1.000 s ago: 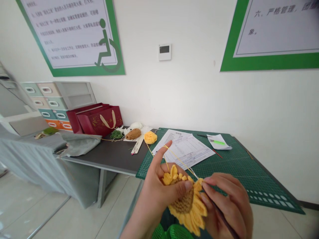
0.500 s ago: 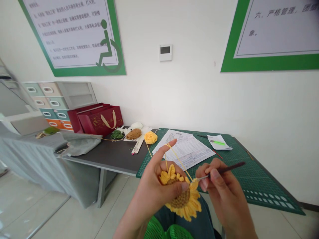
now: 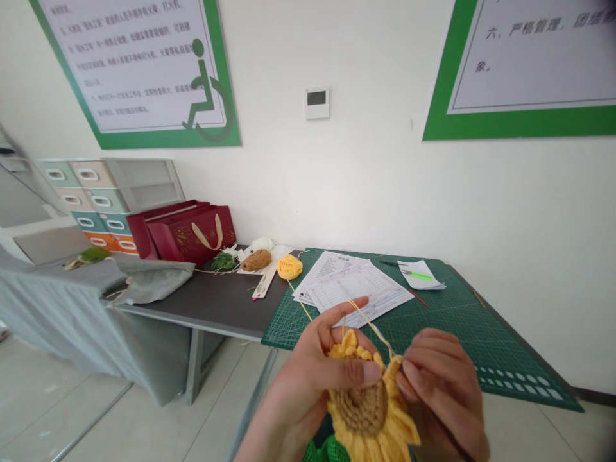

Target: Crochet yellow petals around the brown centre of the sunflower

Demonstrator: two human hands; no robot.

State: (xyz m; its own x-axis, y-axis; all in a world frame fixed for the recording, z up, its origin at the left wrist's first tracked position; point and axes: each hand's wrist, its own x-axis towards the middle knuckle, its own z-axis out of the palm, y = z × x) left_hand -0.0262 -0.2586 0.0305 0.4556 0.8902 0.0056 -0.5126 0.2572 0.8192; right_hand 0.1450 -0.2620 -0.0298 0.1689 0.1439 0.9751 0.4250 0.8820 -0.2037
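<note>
Fingers of the left hand (image 3: pixel 312 369) clamp the flower (image 3: pixel 360 410), the right hand (image 3: pixel 443 385) grips petal (image 3: pixel 393 372) and hook (image 3: pixel 453 440); even yarn (image 3: pixel 364 315) tension is advisable.

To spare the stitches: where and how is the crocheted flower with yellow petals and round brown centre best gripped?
Probably by the lower part of the round brown centre, pinched front and back, from below: this disc looks denser than the ruffled yellow petals. The left hand covers its upper edge; the right hand and yellow yarn strand crowd the right.
</note>
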